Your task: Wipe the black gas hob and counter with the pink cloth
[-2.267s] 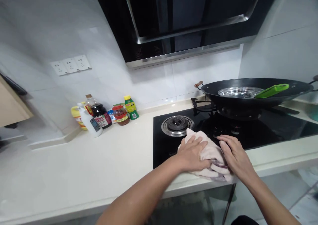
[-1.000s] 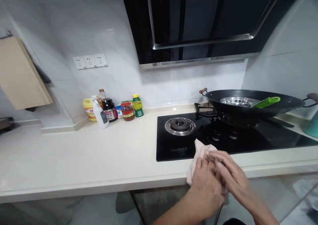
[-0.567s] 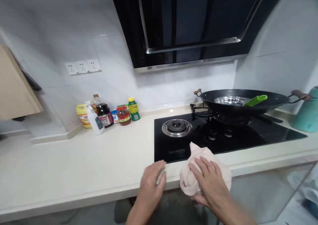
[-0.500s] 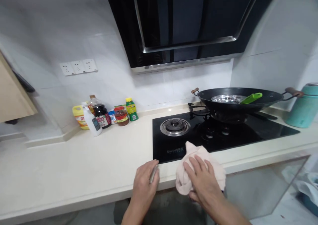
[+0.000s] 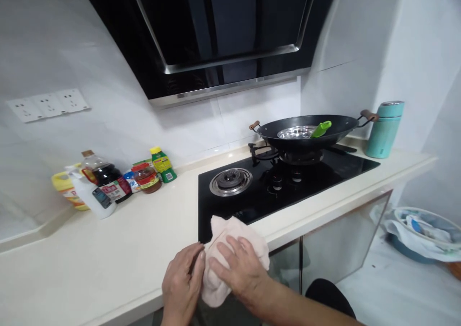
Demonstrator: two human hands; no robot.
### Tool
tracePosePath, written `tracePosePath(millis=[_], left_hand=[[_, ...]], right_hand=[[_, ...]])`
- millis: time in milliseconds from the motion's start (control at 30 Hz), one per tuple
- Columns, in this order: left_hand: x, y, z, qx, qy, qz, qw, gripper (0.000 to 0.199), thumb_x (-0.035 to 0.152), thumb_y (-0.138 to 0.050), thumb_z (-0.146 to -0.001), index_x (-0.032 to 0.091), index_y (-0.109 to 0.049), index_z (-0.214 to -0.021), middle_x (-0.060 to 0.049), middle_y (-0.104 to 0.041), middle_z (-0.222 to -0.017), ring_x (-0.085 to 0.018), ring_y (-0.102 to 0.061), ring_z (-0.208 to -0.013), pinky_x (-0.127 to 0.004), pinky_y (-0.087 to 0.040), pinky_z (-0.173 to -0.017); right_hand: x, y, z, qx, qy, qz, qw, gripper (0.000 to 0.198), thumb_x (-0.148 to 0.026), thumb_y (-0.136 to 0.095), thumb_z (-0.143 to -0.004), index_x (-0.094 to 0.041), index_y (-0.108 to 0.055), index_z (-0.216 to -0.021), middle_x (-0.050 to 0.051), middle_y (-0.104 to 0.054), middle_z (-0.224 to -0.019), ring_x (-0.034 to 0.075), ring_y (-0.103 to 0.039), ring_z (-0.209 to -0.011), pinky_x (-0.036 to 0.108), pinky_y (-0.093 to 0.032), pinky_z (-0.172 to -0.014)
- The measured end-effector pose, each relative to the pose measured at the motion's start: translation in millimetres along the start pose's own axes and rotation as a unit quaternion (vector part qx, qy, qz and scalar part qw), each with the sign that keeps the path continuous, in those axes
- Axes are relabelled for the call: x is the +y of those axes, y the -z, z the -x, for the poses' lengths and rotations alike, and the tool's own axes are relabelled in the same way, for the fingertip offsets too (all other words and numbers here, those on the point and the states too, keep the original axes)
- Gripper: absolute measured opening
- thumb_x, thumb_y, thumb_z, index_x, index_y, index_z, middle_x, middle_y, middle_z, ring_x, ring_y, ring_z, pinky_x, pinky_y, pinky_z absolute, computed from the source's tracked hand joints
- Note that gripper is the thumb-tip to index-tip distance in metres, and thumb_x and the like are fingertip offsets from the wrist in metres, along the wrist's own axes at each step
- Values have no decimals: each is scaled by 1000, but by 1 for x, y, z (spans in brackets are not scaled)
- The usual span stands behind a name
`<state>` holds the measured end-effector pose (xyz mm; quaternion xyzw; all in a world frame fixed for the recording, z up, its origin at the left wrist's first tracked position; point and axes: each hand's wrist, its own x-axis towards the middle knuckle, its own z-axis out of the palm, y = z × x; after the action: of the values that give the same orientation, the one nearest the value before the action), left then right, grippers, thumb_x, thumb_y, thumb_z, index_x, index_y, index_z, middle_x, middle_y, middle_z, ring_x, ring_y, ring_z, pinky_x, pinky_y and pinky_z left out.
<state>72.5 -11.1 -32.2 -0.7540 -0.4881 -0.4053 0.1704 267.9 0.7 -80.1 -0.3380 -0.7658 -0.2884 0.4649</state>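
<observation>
A pale pink cloth [image 5: 236,230] lies bunched over the front left corner of the black glass gas hob [image 5: 259,206] and hangs over the counter's front edge. My right hand [image 5: 242,268] presses on top of it, fingers spread and slightly bent around it. Right beside the cloth's left edge, my left hand [image 5: 183,273] rests at the counter edge by the hob's corner. Its thumb and fingers are closed together, and whatever is between them is hidden.
A black wok [image 5: 345,133] with a steel strainer [image 5: 293,132] and a green handle [image 5: 321,129] in it sits on the right burner. Beyond stands a turquoise flask [image 5: 384,131]. Left are several bottles, including a white spray bottle [image 5: 99,201]. Overhead hangs a black range hood [image 5: 230,28].
My view has turned to the right. My right hand and the cloth have come left, up against my left hand. A thin grey piece seen earlier in my left hand no longer shows.
</observation>
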Motion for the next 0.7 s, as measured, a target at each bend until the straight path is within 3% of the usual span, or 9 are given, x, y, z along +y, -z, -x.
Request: tracePosePath(millis=[233,367,500,600,700], left_hand=[[13,-8,-1,28,-58,-108,992,23,35,-53,-101,22,-73,-103,-8,-75,-106,-24,-72,-92,-36,-53,-77],[16,-9,-1,32,-76,-128,988,19,29,-55,-101,20,-72,-101,-8,-74,-104,-25,-71,-91,-35,-50,-75],[19,-11,-2,35,-77,-164,983,18,26,-56,-100,19,-72,-97,-8,-74,-102,-25,-70,-88,-35,-48,-72],[21,-12,-3,31,-75,-184,980,19,25,-55,-100,19,-72,-95,-8,-74,-101,-25,-70,-86,-35,-46,-70],[22,-13,-3,19,-75,-191,979,20,24,-54,-100,19,-73,-95,-9,-73,-102,-25,-69,-86,-35,-45,-70]], right_hand=[[102,55,48,-95,0,16,995,47,-10,-58,-91,-29,-60,-134,7,-61,-139,29,-43,-139,52,-29,-115],[174,87,86,-136,-68,53,987,50,-23,-68,-85,-28,-59,-134,12,-60,-139,33,-45,-136,63,-16,-117],[240,120,113,-167,-147,125,967,48,-27,-65,-85,-23,-60,-132,16,-58,-142,37,-41,-139,63,-17,-116],[268,142,118,-196,-164,164,953,45,-21,-55,-90,-20,-57,-135,17,-55,-145,34,-40,-141,57,-24,-115],[269,153,112,-232,-162,193,940,46,-17,-48,-92,-19,-56,-138,16,-54,-147,33,-40,-141,54,-29,-111]])
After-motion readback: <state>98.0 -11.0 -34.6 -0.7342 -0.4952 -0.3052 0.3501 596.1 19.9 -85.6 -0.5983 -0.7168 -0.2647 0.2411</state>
